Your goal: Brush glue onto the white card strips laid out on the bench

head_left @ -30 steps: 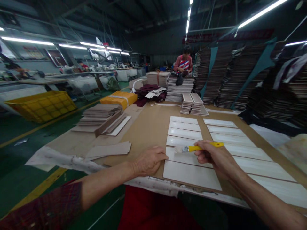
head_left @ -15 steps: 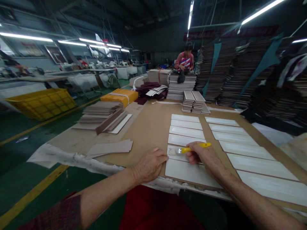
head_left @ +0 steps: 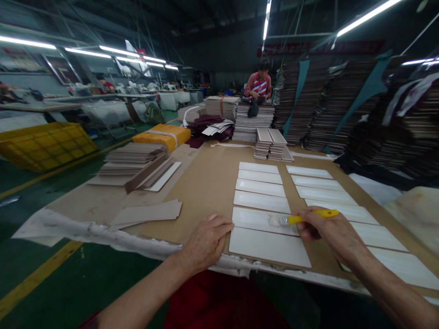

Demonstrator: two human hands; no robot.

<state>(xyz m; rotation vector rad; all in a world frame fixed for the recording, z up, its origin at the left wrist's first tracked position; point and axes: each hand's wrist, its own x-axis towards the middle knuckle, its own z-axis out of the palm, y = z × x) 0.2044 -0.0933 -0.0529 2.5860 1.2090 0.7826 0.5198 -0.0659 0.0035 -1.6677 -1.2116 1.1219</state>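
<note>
My right hand is closed around the yellow handle of a flat paintbrush. The brush's bristles rest on a white rectangular board, which has a wet-looking sheen. At that board's left end, the bent fingers of my left hand are pressed together and hold its edge; the thumb is mostly hidden. Nearer to me lies another white board, matte on top. Beyond the brush, several white boards with glossy streaks form a column. A second column of boards runs along the right, partly behind my right arm.
Brown sheeting covers the table. Grey-brown boards are stacked at left, with loose strips nearer me. Small panel stacks stand at the back. Behind them, a person works beside tall dark piles. A yellow crate is on the floor.
The brush in my right hand has moved rightward along the board, from near its left end to past its middle. My left hand stays at the left edge. The view has shifted slightly.
</note>
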